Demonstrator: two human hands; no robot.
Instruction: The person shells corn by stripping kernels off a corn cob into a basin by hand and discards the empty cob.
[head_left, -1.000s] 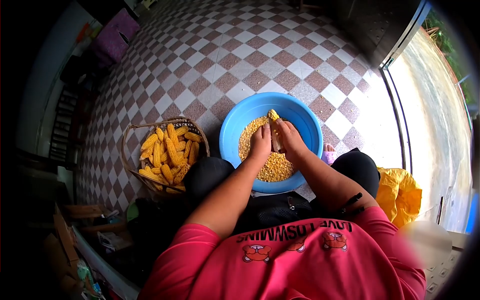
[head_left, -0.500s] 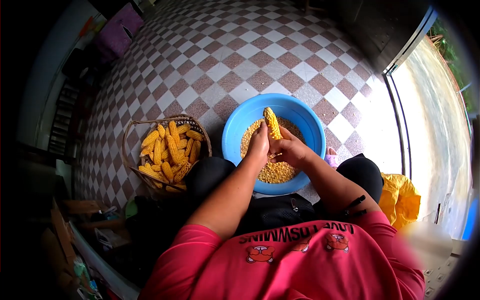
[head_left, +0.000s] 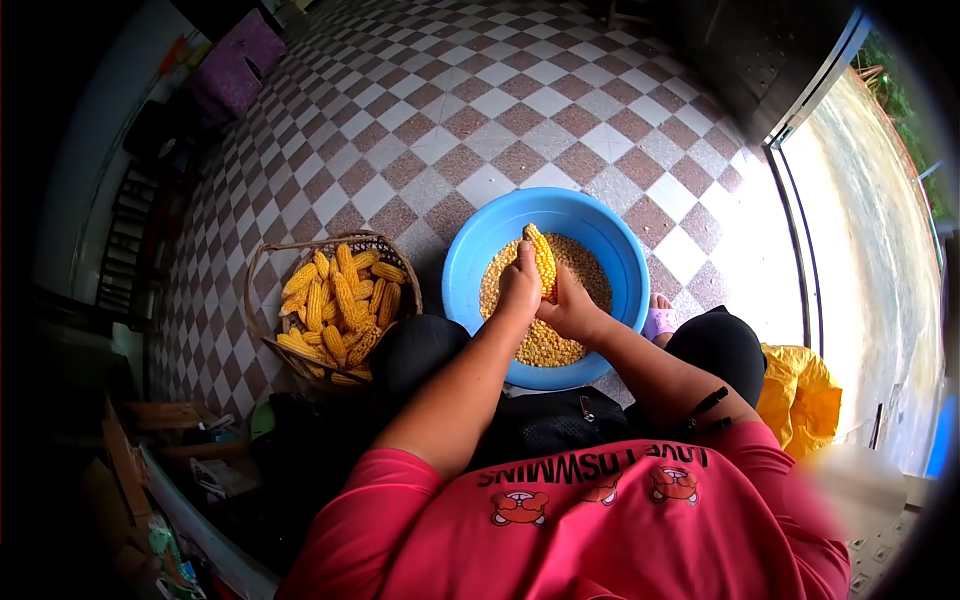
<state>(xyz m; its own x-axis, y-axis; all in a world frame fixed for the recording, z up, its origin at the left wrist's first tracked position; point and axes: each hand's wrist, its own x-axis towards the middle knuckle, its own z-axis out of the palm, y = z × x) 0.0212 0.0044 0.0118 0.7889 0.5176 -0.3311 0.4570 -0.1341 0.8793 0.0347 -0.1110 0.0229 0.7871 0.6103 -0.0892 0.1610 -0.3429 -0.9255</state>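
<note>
Between my two hands stands a yellow corn cob (head_left: pixel 541 258), tilted with its tip pointing away from me. My left hand (head_left: pixel 520 290) is closed around its left side, thumb laid up along the kernels. From the right, my right hand (head_left: pixel 572 310) is closed on the lower part of the same cob. Both are held over a blue plastic basin (head_left: pixel 476 232). Loose corn kernels (head_left: pixel 550 347) cover the bottom of the basin, partly hidden by my hands.
Left of the basin, a woven basket (head_left: pixel 254 300) holds several corn cobs (head_left: pixel 345 300). My foot in a pink slipper (head_left: pixel 660 320) shows beside the basin. A yellow sack (head_left: pixel 800 400) lies at the right, near the doorway. Boxes and clutter (head_left: pixel 170 415) stand at lower left.
The cob has dropped slightly and turned a little in my hands. My left thumb now reaches higher along it, and my right hand has shifted left and closer in.
</note>
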